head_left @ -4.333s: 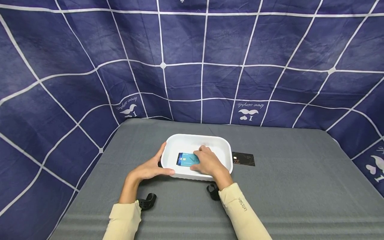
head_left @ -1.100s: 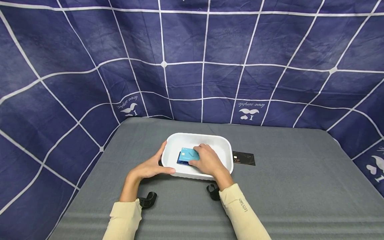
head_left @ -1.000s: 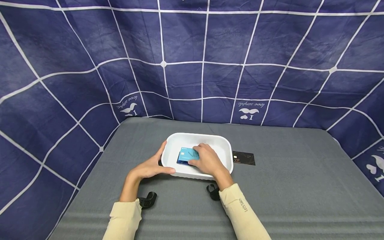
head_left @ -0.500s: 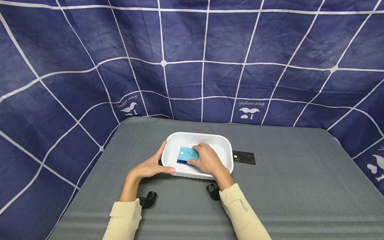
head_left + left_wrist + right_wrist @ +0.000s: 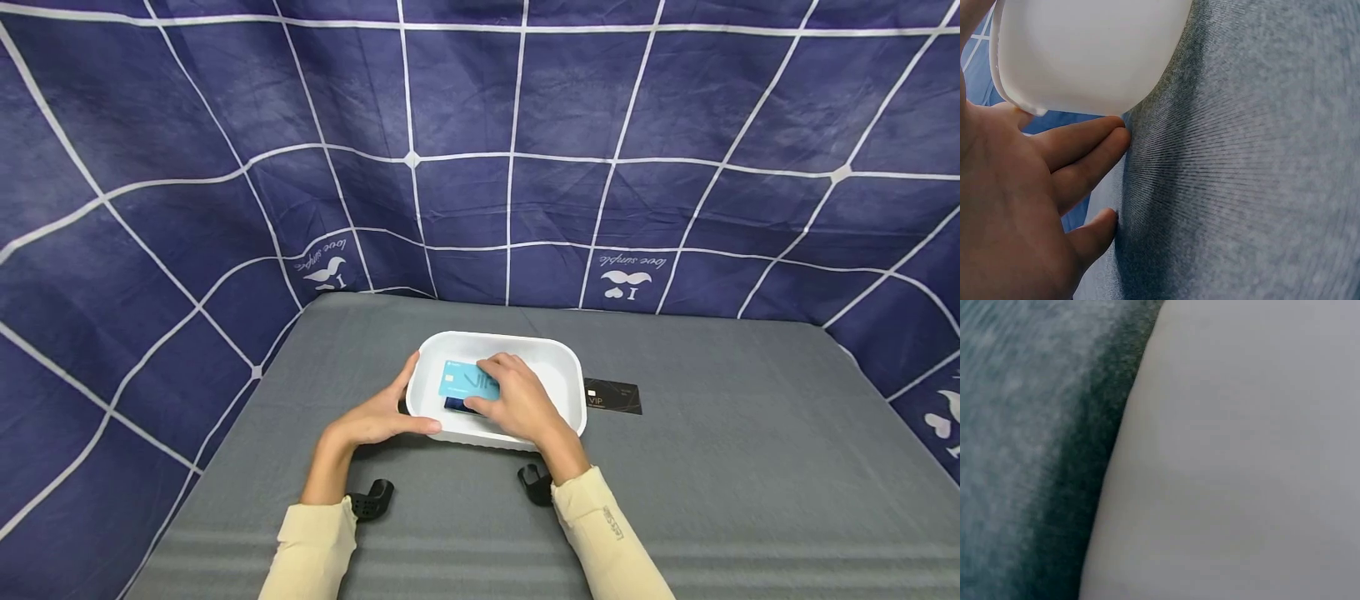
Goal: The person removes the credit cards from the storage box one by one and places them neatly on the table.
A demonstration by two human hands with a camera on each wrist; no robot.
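My right hand (image 5: 521, 402) reaches into a white plastic box (image 5: 557, 371) and pinches the right end of a light-blue VIP card (image 5: 459, 379). The card's chip end points left, and my fingers cover its right part. Just under its near edge shows a strip of dark-blue card (image 5: 456, 405), mostly hidden. My left hand (image 5: 371, 422) braces the box's left end, thumb along the front rim and fingers extended on the side. In the left wrist view, straight fingers (image 5: 1085, 137) touch the box wall (image 5: 1094, 56). The right wrist view holds only the box's outer side (image 5: 1229, 450) and grey cloth.
A black VIP card (image 5: 615, 397) lies on the grey cloth (image 5: 735, 450) beside the box's right end. Black wrist mounts (image 5: 372, 500) sit at both wrists. A blue curtain with white grid lines (image 5: 562, 208) rises behind and at the left.
The light-blue card has shifted on the dark-blue card below it, most recently away from me and to the left, with my right hand still pinching it. My left hand keeps its place.
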